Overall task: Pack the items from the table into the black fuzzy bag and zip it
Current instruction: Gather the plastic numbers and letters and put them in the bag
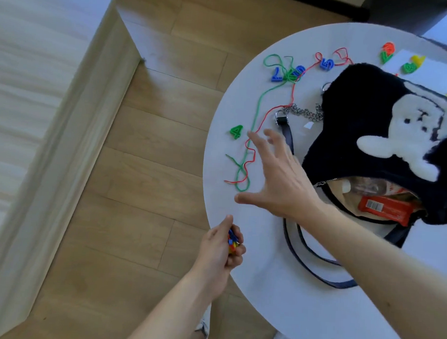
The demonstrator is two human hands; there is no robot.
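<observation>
Fingers of the right hand are straight and spread, grasping nothing. It hovers left of the black fuzzy bag, over the round white table, w/ fingertips just beside the green number 4 and above the green string and red string. I judge the wide spread is for scooping the 4 or gathering the strings, i.e. the next pick-up.

The left hand, below-left of the bag at the table edge, is clenched round small coloured plastic pieces, prob. numbers. Keeping them in one fist leaves the other hand free.

The bag lies flat, white bunny patch up, w/ its mouth toward the person and the zipper undone, so dropping things in is easy. An orange packet shows inside. Its chain lies left of the bag and its dark strap below the bag.

More pieces lie above-left of the bag, a blue 7 and a blue 5 tangled w/ the strings, and red and green pieces above it. Task is approx. half done; zipping is not yet possible.
</observation>
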